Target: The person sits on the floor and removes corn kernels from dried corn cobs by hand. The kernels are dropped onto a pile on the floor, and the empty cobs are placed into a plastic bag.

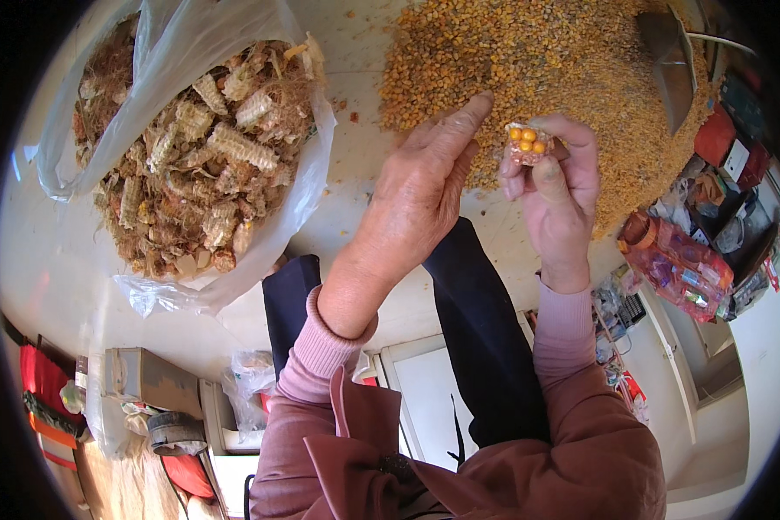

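A short piece of corn cob with a few orange kernels left on one side is pinched between the thumb and fingers of my right hand. Just to its left, my left hand reaches forward with the index finger stretched out, apart from the cob. Its palm is turned away from view, and nothing shows in its fingers. Beyond both hands spreads a wide heap of loose corn kernels on the pale floor.
To the left, a clear plastic bag stands open, full of stripped cobs and husk fibres. A metal scoop-like sheet rests in the kernels. At right lies a red net bag of bottles. A cardboard box sits at lower left.
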`<state>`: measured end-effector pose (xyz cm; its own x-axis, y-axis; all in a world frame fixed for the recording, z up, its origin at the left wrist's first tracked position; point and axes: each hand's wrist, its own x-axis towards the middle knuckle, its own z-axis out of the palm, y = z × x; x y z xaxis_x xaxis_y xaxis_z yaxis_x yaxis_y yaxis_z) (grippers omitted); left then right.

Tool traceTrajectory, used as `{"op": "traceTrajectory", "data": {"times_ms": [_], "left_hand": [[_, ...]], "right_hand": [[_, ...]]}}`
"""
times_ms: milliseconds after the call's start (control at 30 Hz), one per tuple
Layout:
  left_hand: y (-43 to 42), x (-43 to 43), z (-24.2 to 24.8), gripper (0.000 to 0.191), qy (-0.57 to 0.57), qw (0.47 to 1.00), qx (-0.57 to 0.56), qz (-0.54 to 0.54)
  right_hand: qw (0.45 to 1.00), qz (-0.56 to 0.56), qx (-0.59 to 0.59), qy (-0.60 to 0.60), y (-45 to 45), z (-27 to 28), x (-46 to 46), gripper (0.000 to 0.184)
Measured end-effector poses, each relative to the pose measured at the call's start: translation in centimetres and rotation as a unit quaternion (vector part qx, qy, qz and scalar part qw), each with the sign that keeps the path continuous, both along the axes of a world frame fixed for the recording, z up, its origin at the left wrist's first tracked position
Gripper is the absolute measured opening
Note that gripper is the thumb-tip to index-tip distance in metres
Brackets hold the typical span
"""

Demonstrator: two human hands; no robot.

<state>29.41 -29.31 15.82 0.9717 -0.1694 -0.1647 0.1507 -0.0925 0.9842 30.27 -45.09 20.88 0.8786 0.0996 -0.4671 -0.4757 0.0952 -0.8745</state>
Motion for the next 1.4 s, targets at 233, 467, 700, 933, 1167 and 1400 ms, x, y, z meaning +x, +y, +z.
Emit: {"op": "traceTrajectory", "data": {"times_ms": [233,467,700,933,1167,1400], "left_hand": [[2.1,0.4,1.1,0.032,0.314,0.87,-0.379,0.023],[1.8,0.6,2.3,0.038,0.339,0.866,-0.364,0.05],[1.9,0.1,2.3,0.033,0.349,0.892,-0.282,0.048],[1.5,-0.4,1.6,0.031,0.362,0.881,-0.29,0.085],[2.1,0.1,1.7,0.033,0.366,0.869,-0.327,0.059],[1.7,-0.6,1.5,0.03,0.288,0.928,-0.232,0.041]], "right_hand": [[0.992,0.052,-0.111,-0.042,0.4,0.2,0.0,0.03],[0.926,0.168,-0.288,-0.175,1.2,0.6,0.6,0.028],[0.88,0.229,-0.367,-0.195,2.1,0.4,0.5,0.033],[0.877,0.237,-0.367,-0.202,2.0,0.2,0.0,0.033],[0.978,0.103,-0.177,-0.041,1.6,0.0,-0.3,0.028],[0.932,0.209,-0.271,-0.118,1.3,0.0,0.0,0.029]]}}
